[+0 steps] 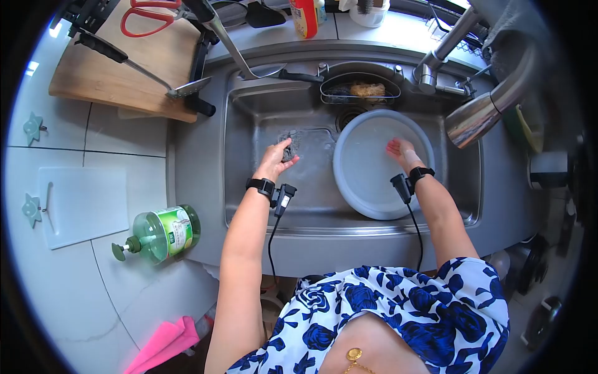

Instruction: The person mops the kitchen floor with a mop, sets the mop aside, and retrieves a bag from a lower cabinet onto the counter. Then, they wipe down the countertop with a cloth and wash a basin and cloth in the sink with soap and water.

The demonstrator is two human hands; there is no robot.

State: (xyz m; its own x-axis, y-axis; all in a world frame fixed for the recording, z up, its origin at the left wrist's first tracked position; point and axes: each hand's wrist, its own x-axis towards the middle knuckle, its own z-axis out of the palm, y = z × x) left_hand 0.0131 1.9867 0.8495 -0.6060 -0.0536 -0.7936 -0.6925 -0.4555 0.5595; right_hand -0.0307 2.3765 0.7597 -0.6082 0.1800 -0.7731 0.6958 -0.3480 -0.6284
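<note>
My left hand (274, 161) is low over the left part of the steel sink (305, 206). It holds a dark grey scouring pad (289, 149) between thumb and fingers. To the right, a round grey-blue basin (367, 193) stands in the sink, with what looks like water in it. My right hand (403, 153) reaches inside the basin near its right side, fingers apart and holding nothing visible. Both wrists wear black straps with cables.
A chrome faucet (479, 118) juts over the sink's right side. At the back hangs a wire caddy (361, 95) with sponges. A wooden board (124, 62) with a skimmer (149, 75), a green soap bottle (168, 234) and a white board (87, 206) are on the left.
</note>
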